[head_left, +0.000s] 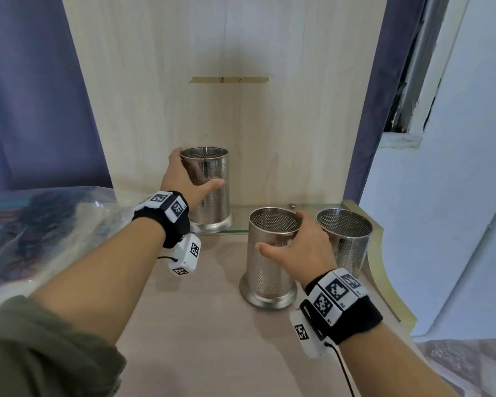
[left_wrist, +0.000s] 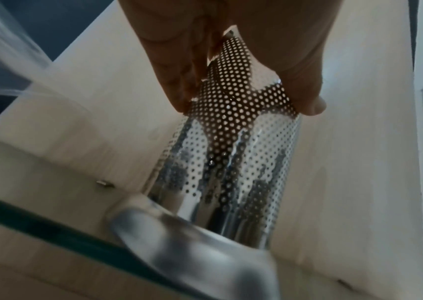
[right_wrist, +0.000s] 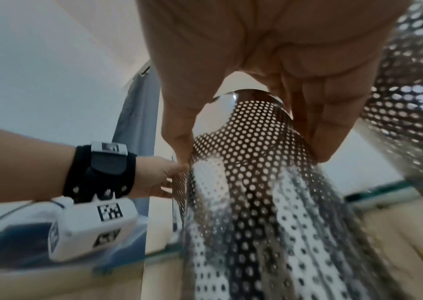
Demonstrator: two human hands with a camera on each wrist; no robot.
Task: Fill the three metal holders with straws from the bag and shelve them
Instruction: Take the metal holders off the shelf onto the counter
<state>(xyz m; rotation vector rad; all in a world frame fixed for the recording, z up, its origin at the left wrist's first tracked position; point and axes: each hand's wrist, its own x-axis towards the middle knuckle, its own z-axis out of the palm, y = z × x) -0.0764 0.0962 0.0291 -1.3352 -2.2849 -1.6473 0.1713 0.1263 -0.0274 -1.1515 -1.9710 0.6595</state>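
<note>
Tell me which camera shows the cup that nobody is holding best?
The head view: the untouched holder stands whole at the far right. The right wrist view shows only a blurred slice of it beside the right hand. The left wrist view misses it.

Left hand (head_left: 184, 179) gripping rear holder (head_left: 209, 190), right hand (head_left: 298, 247) gripping front holder (head_left: 267, 267)

We wear an olive-green sleeve (head_left: 40, 348) pushed up on the left forearm; the right forearm is bare. Each wrist carries a black fabric band (head_left: 352, 319) topped with a row of white blocks (head_left: 337, 292) printed with black square-patterned markers. Under each wrist hangs a white boxy camera unit (head_left: 185, 257) with similar markers, a thin black cable (head_left: 344, 368) running from it. On the left band (right_wrist: 99, 172) we see a grey strap tab and small metal rivets.
</note>
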